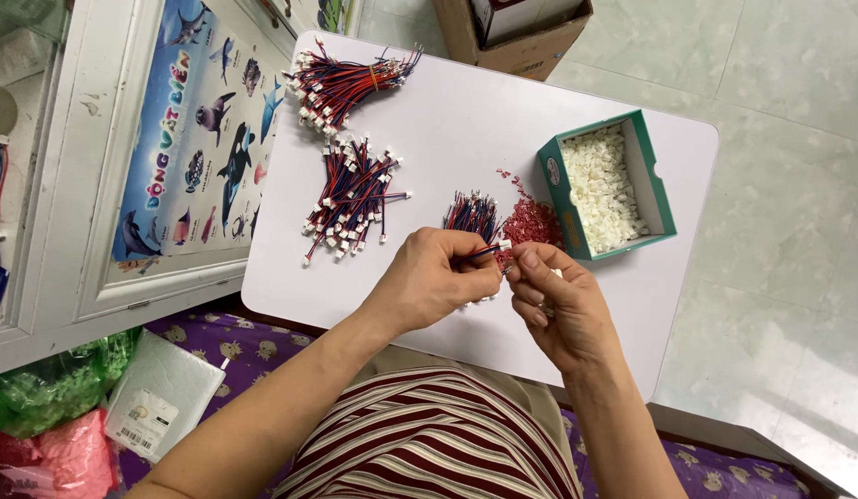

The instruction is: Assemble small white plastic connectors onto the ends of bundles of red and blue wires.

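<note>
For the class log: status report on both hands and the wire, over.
Left hand pinches a red-blue wire. Right hand meets its white connector end. Loose wires and green box lie beyond; nothing in the way.

The left hand (429, 282) is curling closed, fingertips pointing toward three o'clock; the right hand (560, 310) is pinching toward nine o'clock, fingertips meeting.

A white surface (466, 120) carries two wire bundles (341, 83) (353, 199), loose wires (472, 214), a red scrap pile (530, 222) and a green box (655, 189) of white connectors (602, 189).
</note>
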